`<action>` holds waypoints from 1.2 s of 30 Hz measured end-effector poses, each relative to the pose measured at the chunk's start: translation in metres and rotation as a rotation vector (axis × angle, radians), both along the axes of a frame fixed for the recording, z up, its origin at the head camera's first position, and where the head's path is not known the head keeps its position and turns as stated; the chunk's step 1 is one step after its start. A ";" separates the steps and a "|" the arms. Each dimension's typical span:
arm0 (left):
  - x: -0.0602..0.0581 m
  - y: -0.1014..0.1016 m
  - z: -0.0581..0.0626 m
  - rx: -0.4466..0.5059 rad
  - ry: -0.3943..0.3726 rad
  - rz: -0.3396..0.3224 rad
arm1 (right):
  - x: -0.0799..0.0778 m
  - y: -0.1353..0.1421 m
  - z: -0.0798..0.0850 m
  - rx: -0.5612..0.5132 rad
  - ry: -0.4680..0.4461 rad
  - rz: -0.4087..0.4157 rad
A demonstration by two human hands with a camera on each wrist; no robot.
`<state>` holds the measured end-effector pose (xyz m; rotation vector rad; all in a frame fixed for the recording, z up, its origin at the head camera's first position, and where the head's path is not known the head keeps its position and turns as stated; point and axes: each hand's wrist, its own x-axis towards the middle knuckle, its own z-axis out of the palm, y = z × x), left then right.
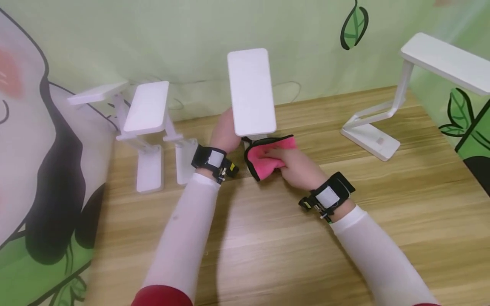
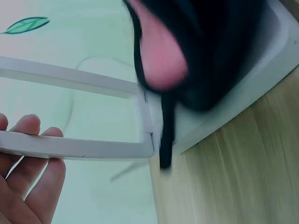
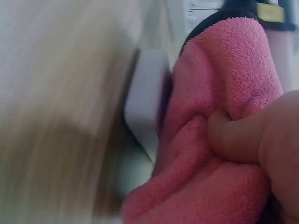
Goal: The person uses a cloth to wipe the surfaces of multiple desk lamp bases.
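A white folding desk lamp (image 1: 252, 91) stands in the middle of the table, its flat head hiding part of my left hand (image 1: 223, 134). In the left wrist view, the fingers of that hand (image 2: 44, 186) curl round one thin bar (image 2: 84, 147) of the lamp's arm. My right hand (image 1: 302, 168) holds a pink fluffy cloth (image 1: 264, 157) with black edging at the lamp's foot. Seen from the right wrist, the thumb (image 3: 238, 137) pushes into the folded cloth (image 3: 201, 158), beside the white lamp base (image 3: 145, 93). The cloth covers much of the base.
Two similar white lamps (image 1: 149, 106) (image 1: 99, 92) stand at the left, close to my left forearm. Another white lamp (image 1: 371, 136) is at the right on the wooden table (image 1: 275, 250). A green wall (image 1: 183, 42) with painted leaves rises behind the table.
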<state>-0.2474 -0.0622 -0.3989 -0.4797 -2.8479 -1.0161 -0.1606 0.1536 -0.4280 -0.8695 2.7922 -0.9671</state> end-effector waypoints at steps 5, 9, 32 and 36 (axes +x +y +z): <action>0.005 -0.028 -0.005 0.018 0.012 0.033 | 0.008 0.013 0.011 0.009 -0.047 -0.058; 0.013 -0.044 -0.009 0.066 0.049 0.058 | 0.010 0.016 0.013 0.017 -0.053 -0.087; 0.096 -0.048 0.020 -0.143 0.272 0.239 | 0.020 0.027 0.036 0.135 0.117 -0.259; 0.131 -0.028 0.027 -0.145 0.517 0.202 | 0.022 0.029 0.048 0.170 0.185 -0.309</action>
